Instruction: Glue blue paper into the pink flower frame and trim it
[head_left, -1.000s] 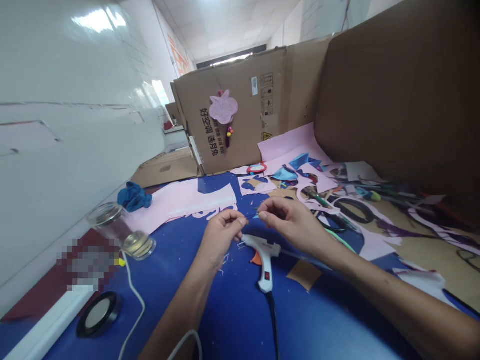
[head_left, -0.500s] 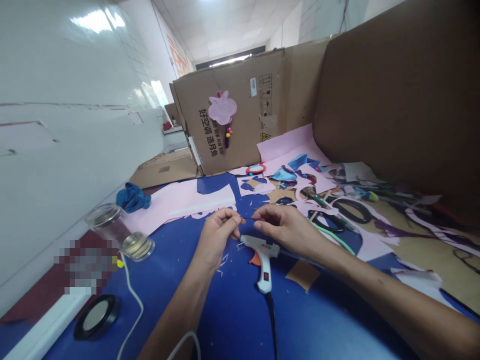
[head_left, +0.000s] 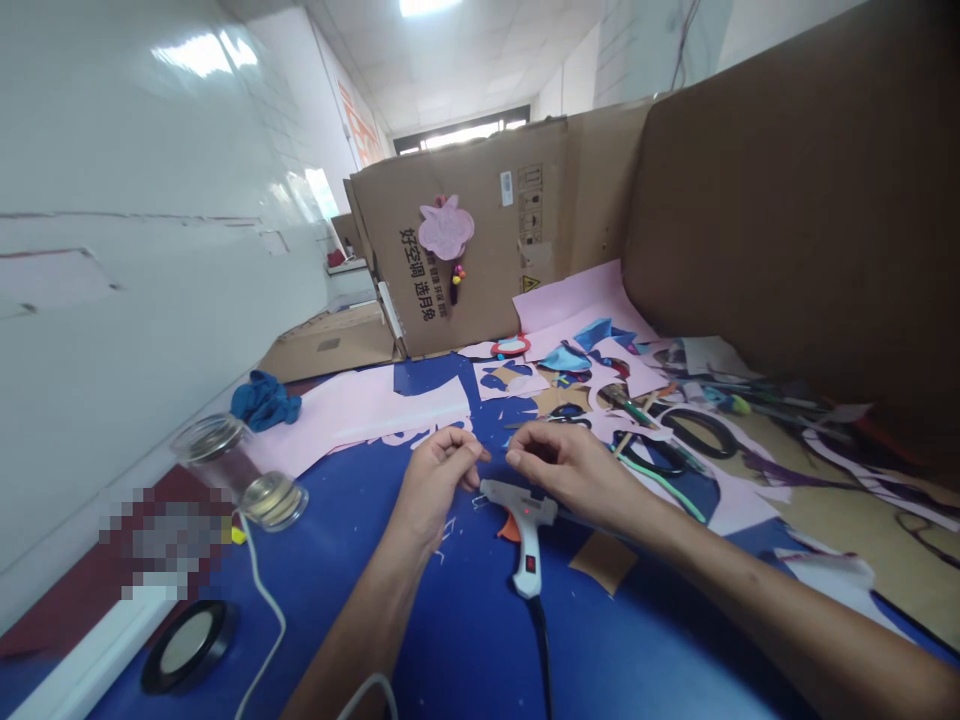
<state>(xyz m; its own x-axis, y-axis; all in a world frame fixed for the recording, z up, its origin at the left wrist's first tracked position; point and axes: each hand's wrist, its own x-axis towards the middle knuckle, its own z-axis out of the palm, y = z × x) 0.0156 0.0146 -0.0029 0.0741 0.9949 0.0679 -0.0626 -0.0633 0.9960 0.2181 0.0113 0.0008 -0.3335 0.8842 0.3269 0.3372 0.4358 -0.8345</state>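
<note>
My left hand (head_left: 442,480) is closed in a pinch over the blue table, fingertips pointing right. Facing it, a short gap away, my right hand (head_left: 551,462) also pinches with thumb and forefinger. Whatever the fingers hold is too small and thin to make out. Just below both hands lies a white hot glue gun (head_left: 529,540) with an orange trigger, its red light lit and its nozzle close to my left fingertips. A brown cardboard square (head_left: 604,563) lies right of the glue gun, under my right forearm.
Pink felt sheets (head_left: 360,410) lie behind my hands. Scissors (head_left: 566,412), a tape roll (head_left: 700,432) and scraps crowd the right. A glass jar (head_left: 240,470), blue cloth (head_left: 266,400) and black round object (head_left: 187,645) are left. A pink flower-like ornament (head_left: 447,230) hangs on the cardboard wall (head_left: 480,300).
The view has tilted up slightly. A thin dark strand seen between my fingertips earlier no longer shows clearly. Both hands stay pinched in nearly the same place.
</note>
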